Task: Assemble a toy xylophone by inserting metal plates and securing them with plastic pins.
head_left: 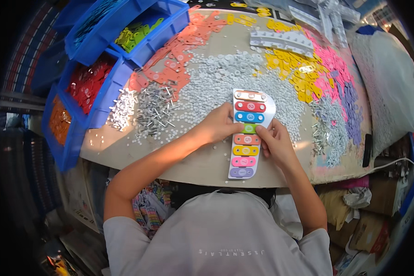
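Note:
A white toy xylophone (267, 109) with a row of coloured bars lies upright in front of me on the table. Its top three bars, orange-brown, red and blue, have white caps at both ends. The coral, yellow, pink and purple bars below show dark holes at their ends. My left hand (217, 123) is closed at the left edge, fingertips on the left end of the green bar (249, 129). From the other side my right hand (277, 141) pinches at that bar's right end. Whatever small part may sit under the fingertips is hidden.
Loose white caps (225, 69) cover the table's middle. Metal pins (154, 110) lie left, more pins (326, 124) right. Coral bars (170, 60), yellow bars (290, 64) and pink bars (333, 60) lie farther back. Blue bins (103, 115) stand left, a plastic bag (391, 73) right.

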Action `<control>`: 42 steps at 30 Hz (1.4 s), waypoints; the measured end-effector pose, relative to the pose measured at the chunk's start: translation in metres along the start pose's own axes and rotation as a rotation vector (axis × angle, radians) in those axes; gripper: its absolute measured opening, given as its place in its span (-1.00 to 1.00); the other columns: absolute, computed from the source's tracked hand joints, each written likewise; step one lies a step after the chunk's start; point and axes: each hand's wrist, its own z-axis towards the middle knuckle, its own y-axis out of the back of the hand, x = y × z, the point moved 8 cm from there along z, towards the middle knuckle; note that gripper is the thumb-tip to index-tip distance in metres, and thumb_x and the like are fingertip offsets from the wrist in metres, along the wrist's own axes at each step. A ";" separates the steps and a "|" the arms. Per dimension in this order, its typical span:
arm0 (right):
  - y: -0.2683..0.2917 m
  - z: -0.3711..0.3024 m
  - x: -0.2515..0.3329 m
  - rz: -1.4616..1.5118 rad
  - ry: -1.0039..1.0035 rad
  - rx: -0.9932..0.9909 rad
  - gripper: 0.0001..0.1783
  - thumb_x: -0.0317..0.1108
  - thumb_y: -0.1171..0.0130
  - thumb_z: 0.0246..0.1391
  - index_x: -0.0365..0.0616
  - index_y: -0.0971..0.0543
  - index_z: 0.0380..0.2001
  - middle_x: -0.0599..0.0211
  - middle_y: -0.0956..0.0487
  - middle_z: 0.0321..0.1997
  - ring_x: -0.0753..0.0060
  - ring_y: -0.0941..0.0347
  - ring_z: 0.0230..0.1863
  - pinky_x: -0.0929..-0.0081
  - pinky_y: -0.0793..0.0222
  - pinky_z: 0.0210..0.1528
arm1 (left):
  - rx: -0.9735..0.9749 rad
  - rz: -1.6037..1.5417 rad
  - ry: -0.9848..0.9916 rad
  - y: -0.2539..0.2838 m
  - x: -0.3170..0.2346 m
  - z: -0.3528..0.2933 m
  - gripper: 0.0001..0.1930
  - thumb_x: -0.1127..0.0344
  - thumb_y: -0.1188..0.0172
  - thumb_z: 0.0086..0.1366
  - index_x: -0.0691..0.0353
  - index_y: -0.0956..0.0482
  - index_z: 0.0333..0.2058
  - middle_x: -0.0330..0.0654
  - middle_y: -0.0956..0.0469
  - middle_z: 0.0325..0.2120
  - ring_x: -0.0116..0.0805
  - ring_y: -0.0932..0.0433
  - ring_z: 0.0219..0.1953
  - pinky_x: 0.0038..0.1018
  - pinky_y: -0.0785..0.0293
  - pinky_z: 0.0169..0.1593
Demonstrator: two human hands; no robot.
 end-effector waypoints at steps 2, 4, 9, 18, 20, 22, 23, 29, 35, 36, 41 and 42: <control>0.003 -0.001 -0.002 -0.012 0.006 -0.038 -0.73 -0.25 -0.25 0.29 -0.14 -0.40 -0.35 0.52 -0.40 -0.69 0.72 -0.22 -0.78 0.69 -0.08 -0.77 | 0.003 0.003 0.018 -0.001 -0.001 0.000 -0.60 0.32 -0.38 0.24 0.40 -0.42 -0.08 -0.20 -0.60 -0.36 -0.60 -0.56 -0.35 -0.63 -0.48 -0.33; 0.002 -0.002 0.001 -0.034 0.022 -0.024 -0.74 -0.25 -0.24 0.29 -0.14 -0.41 -0.35 0.52 -0.41 -0.69 0.72 -0.23 -0.78 0.67 -0.07 -0.78 | 0.014 -0.004 0.020 -0.001 0.002 0.001 -0.58 0.33 -0.37 0.26 0.42 -0.40 -0.04 -0.23 -0.61 -0.45 -0.57 -0.59 -0.33 -0.61 -0.50 -0.30; 0.044 -0.016 0.019 -0.306 0.164 -0.228 -0.79 -0.25 -0.17 0.33 -0.17 -0.52 -0.30 0.47 -0.46 -0.65 0.66 -0.28 -0.73 0.60 -0.13 -0.69 | -0.059 -0.163 -0.002 0.005 -0.012 -0.031 -0.65 0.36 -0.27 0.34 0.33 -0.41 0.03 -0.33 -0.55 -0.53 -0.66 -0.43 -0.46 -0.62 -0.33 -0.41; 0.189 -0.094 0.032 -1.341 0.300 -0.927 -0.69 -0.40 -0.18 0.23 -0.19 -0.57 0.03 0.05 -0.51 0.02 -0.03 -0.43 0.03 0.13 -0.35 0.12 | -0.553 -0.158 -0.104 0.065 0.003 -0.136 -0.90 0.38 -0.20 0.41 0.29 -0.58 -0.23 -0.53 -0.37 -0.58 -0.77 -0.21 -0.52 -0.67 -0.11 -0.45; 0.193 -0.092 0.025 -1.302 0.334 -0.906 -0.70 -0.41 -0.16 0.25 -0.20 -0.57 0.03 0.04 -0.51 0.01 -0.02 -0.44 0.03 0.17 -0.35 0.12 | -0.626 -0.142 -0.070 0.072 0.015 -0.148 -0.89 0.37 -0.21 0.41 0.30 -0.59 -0.29 -0.54 -0.36 -0.56 -0.78 -0.20 -0.51 -0.68 -0.10 -0.45; 0.195 -0.088 0.019 -1.258 0.374 -0.881 -0.71 -0.42 -0.13 0.27 -0.21 -0.57 0.03 0.03 -0.51 0.00 0.00 -0.45 0.03 0.21 -0.36 0.13 | -0.753 -0.069 -0.124 0.085 0.020 -0.160 -0.90 0.39 -0.21 0.41 0.30 -0.60 -0.28 -0.52 -0.38 -0.54 -0.76 -0.21 -0.50 -0.69 -0.10 -0.44; 0.195 -0.086 0.018 -1.207 0.438 -0.881 -0.76 -0.44 -0.13 0.26 -0.24 -0.57 -0.03 0.04 -0.52 -0.04 0.02 -0.47 -0.02 0.23 -0.37 0.08 | -0.758 -0.064 -0.123 0.089 0.023 -0.164 -0.90 0.39 -0.21 0.41 0.30 -0.60 -0.28 -0.52 -0.38 -0.54 -0.76 -0.21 -0.50 -0.69 -0.10 -0.44; 0.204 -0.086 0.023 -1.031 0.516 -0.874 -0.97 -0.54 -0.15 0.20 -0.28 -0.51 -0.30 0.10 -0.49 -0.30 0.05 -0.44 -0.26 0.24 -0.37 -0.18 | -0.934 0.123 -0.176 0.124 0.015 -0.182 -0.87 0.37 -0.23 0.40 0.32 -0.60 -0.29 -0.50 -0.40 -0.53 -0.73 -0.25 -0.47 -0.68 -0.15 -0.42; 0.214 -0.085 0.025 -0.987 0.469 -0.810 -0.94 -0.58 -0.12 0.18 -0.29 -0.54 -0.27 0.13 -0.53 -0.27 0.13 -0.47 -0.31 0.27 -0.40 -0.18 | -1.119 0.572 -0.222 0.199 0.010 -0.197 -0.90 0.35 -0.21 0.38 0.23 -0.63 -0.26 -0.25 -0.52 -0.44 -0.43 -0.44 -0.44 -0.48 -0.35 -0.35; 0.217 -0.085 0.024 -0.989 0.468 -0.813 -0.94 -0.58 -0.12 0.18 -0.29 -0.54 -0.27 0.13 -0.53 -0.27 0.13 -0.47 -0.31 0.27 -0.40 -0.18 | -1.120 0.667 -0.198 0.209 0.010 -0.196 -0.91 0.35 -0.21 0.36 0.21 -0.63 -0.26 -0.19 -0.54 -0.41 -0.31 -0.50 -0.41 -0.41 -0.41 -0.31; 0.212 -0.082 0.032 -1.067 0.515 -0.764 -0.87 -0.66 -0.06 0.14 -0.32 -0.54 -0.26 0.02 -0.60 -0.26 0.01 -0.54 -0.19 0.24 -0.43 -0.08 | -1.004 0.851 -0.165 0.223 0.017 -0.172 -0.92 0.35 -0.27 0.27 0.22 -0.60 -0.33 -0.13 -0.56 -0.35 -0.08 -0.56 -0.24 -0.27 -0.47 -0.16; 0.211 -0.079 0.033 -1.066 0.476 -0.765 -0.87 -0.67 -0.08 0.11 -0.33 -0.53 -0.26 0.00 -0.58 -0.28 -0.02 -0.53 -0.19 0.22 -0.42 -0.06 | -0.996 0.928 -0.115 0.221 0.014 -0.170 -0.91 0.34 -0.28 0.26 0.22 -0.60 -0.34 -0.14 -0.56 -0.35 -0.09 -0.56 -0.24 -0.27 -0.47 -0.16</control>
